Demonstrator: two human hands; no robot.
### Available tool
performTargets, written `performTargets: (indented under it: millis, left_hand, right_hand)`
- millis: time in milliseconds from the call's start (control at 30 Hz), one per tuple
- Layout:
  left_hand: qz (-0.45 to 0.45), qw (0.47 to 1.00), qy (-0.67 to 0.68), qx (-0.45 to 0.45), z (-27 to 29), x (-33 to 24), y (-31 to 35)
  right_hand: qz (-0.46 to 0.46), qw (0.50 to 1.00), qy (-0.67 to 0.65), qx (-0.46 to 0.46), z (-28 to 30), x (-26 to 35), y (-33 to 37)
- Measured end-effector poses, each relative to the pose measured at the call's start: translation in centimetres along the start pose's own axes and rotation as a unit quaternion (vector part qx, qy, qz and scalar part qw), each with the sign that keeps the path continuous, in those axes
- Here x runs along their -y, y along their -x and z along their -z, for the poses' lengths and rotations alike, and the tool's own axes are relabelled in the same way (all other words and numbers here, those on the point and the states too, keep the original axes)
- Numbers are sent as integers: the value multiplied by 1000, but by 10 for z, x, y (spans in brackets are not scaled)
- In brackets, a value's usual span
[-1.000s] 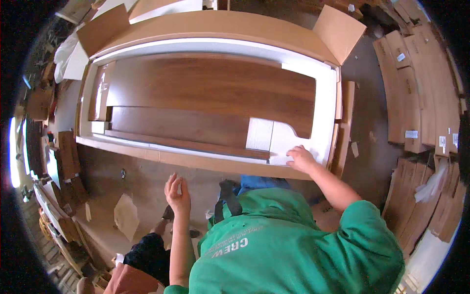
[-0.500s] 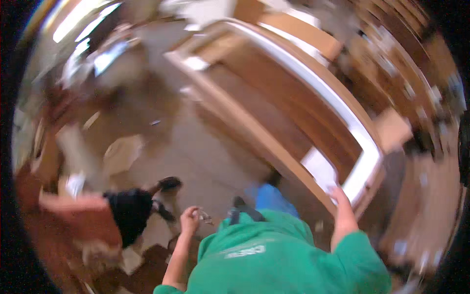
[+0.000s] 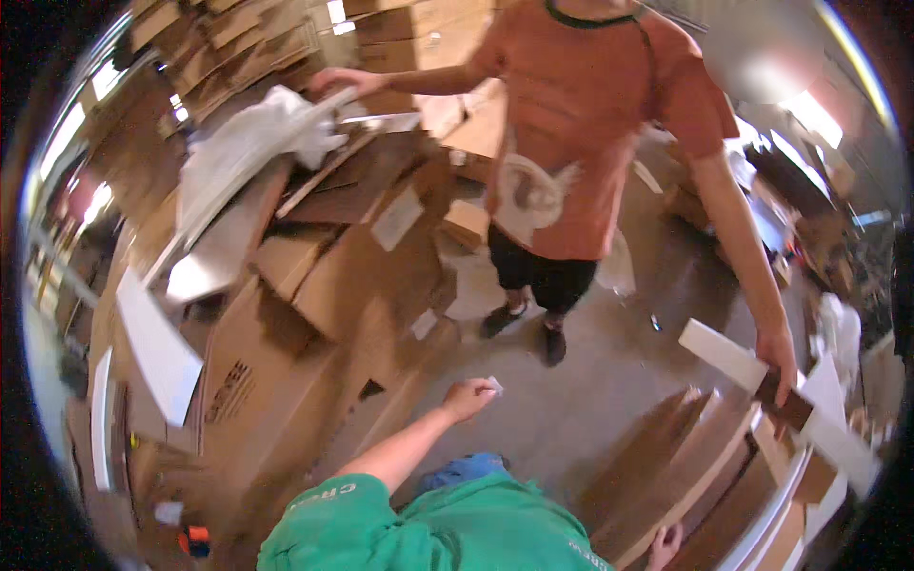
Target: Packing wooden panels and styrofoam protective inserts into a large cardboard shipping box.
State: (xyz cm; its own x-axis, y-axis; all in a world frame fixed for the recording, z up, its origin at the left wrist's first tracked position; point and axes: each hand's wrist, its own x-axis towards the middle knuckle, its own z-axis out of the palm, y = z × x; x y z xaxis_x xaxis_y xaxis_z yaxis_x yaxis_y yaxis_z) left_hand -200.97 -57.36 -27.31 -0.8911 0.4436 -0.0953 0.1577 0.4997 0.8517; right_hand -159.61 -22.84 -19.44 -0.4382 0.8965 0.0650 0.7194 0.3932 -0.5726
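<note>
Left hand (image 3: 469, 400) pinches one small white scrap (image 3: 495, 385). Right hand (image 3: 665, 548) at one box (image 3: 702, 482) edge; can't tell its grip.

White capital letters (image 3: 337, 490) stand near the hem of the person's green left sleeve (image 3: 314, 528), and more white print (image 3: 585, 555) shows on the green shirt (image 3: 495, 523) at the lower edge. One dark printed word (image 3: 228, 391) slants upward across a large brown cardboard box (image 3: 276, 347) at left. White labels (image 3: 337, 11) on the stacked cartons (image 3: 388, 27) are too small to read
</note>
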Motion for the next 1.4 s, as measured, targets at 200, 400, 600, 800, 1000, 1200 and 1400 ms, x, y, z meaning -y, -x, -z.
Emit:
performTargets:
  millis: [200, 400, 600, 800, 1000, 1200, 1400]
  left_hand:
    - [90, 982, 9, -166, 85, -33, 129]
    - [136, 960, -35, -241, 111, -43, 224]
    - [118, 871, -120, -461, 231, -146, 284]
    - [57, 707, -264, -654, 365, -182, 332]
    - [256, 734, -262, -572, 420, -132, 382]
    - [181, 733, -330, -566, 404, -111, 428]
    - [175, 716, -292, -610, 405, -86, 452]
  right_hand:
    - [90, 799, -576, 147, -10, 153, -119]
    - [168, 701, -652, 236, 0, 204, -67]
    - [192, 800, -326, 466, -54, 175, -23]
    - [110, 753, -431, 486, -11, 292, 21]
    - [259, 679, -422, 542, -55, 440, 82]
    - [396, 609, -378, 574, -104, 589, 166]
    - [479, 615, -453, 433, -123, 691, 177]
